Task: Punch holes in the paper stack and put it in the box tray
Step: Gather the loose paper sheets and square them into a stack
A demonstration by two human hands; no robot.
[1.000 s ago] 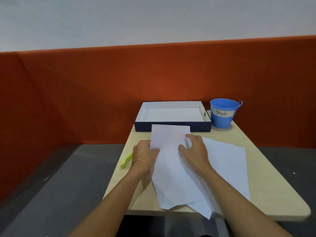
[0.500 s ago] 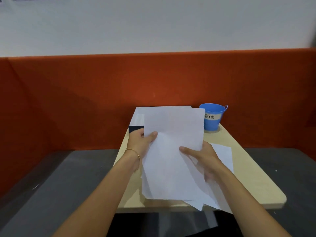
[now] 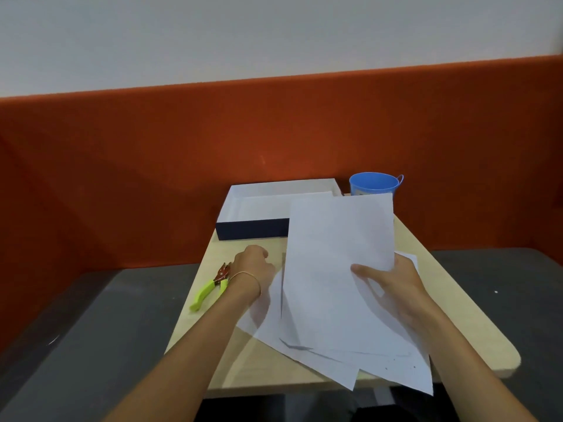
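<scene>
My right hand (image 3: pixel 393 287) grips the white paper stack (image 3: pixel 335 269) by its right edge and holds it tilted up above the table, the sheets fanned out unevenly at the bottom. To the left of the stack, my left hand (image 3: pixel 253 266) hovers with fingers curled; I see nothing in it. A hole punch (image 3: pixel 210 289) with lime-green handles lies on the table just left of that wrist. The box tray (image 3: pixel 253 228), dark blue outside and white inside, stands at the back of the table, its right part hidden behind the paper.
A blue bucket (image 3: pixel 373 182) stands at the back right, half hidden by the sheets. The small beige table (image 3: pixel 451 315) has rounded corners and sits against an orange partition (image 3: pixel 152 178). Grey floor lies on both sides.
The stack has shifted right and now hangs from my right hand alone. My left hand has let go of its left edge and dropped toward the table, uncovering the hole punch.
</scene>
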